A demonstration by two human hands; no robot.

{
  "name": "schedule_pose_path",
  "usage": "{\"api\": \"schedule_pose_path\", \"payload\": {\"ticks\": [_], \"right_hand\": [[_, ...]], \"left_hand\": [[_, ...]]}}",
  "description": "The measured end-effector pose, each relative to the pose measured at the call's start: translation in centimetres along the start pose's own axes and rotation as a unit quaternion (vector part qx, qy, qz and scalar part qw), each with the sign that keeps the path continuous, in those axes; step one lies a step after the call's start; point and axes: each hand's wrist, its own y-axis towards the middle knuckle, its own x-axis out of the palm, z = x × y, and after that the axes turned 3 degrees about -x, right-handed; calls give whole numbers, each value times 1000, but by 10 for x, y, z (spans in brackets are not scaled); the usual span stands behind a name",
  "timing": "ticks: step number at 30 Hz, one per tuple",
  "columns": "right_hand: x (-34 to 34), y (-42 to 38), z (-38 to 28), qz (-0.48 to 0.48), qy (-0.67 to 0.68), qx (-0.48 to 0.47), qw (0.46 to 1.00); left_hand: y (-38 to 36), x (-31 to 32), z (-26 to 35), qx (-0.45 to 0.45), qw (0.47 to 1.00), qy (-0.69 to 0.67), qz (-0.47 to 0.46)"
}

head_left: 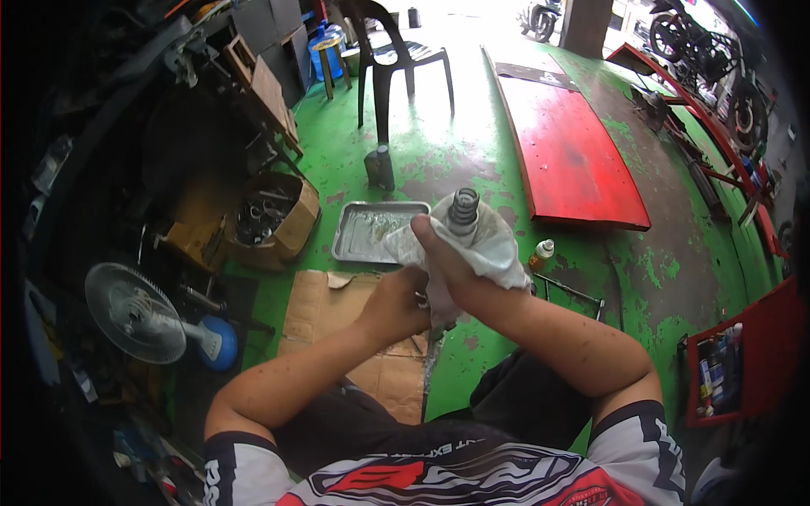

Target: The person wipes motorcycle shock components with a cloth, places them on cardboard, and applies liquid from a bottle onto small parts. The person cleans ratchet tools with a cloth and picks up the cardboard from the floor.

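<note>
Right hand (450,270) is wrapped firmly round a white rag (499,246), bunched about a metal part with its coil spring (465,204) poking out the top. I'd guess the cloth keeps grease off skin. Left hand (396,302) curls in against the rag's lower folds; can't tell what it grips. Spring is held up just right of the metal tray (382,204), wet inside, so probably a drip catcher. Cardboard sheet (305,314) below likely shields the green floor (329,160). White-topped bottle (542,253) stands within reach.

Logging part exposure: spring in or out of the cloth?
Out on top: the spring shows bare coils above the cloth; below, cannot tell.
</note>
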Motion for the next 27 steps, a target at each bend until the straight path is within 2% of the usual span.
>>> {"api": "schedule_pose_path", "payload": {"ticks": [2,4,6,7,10,11,14,16,19,21,25,27], "right_hand": [[0,8,3,-26,-52,-29,998],[-7,15,-11,-128,-51,-48,989],[-10,26,-21,-236,-89,-92,963],[-8,31,-21,-271,-136,-140,943],[17,35,-13,-337,-304,-155,877],[32,33,-10,-350,-269,-140,886],[73,28,-9,-369,-231,-115,893],[104,26,-13,-369,-281,-154,873],[141,28,-2,-367,-223,-179,885],[165,33,-4,-359,-235,-225,875],[202,37,-4,-315,-143,-165,924],[221,35,-14,-327,-152,-172,917]], "left_hand": [[0,-14,-4,6,1000,12,-16],[-2,-30,-4,-2,999,15,-35],[-9,-51,-5,-33,997,-24,-64],[-13,-59,-8,-38,998,6,-59],[-30,-91,-5,-1,998,15,-60],[-37,-100,-10,-8,998,29,-58],[-59,-127,-25,-24,996,46,-69],[-71,-142,-34,-39,996,38,-70],[-91,-162,-42,-105,994,0,-22],[-100,-170,-53,-108,993,-9,45],[-120,-185,-66,-89,977,6,196],[-135,-195,-80,-93,973,57,201]]}}
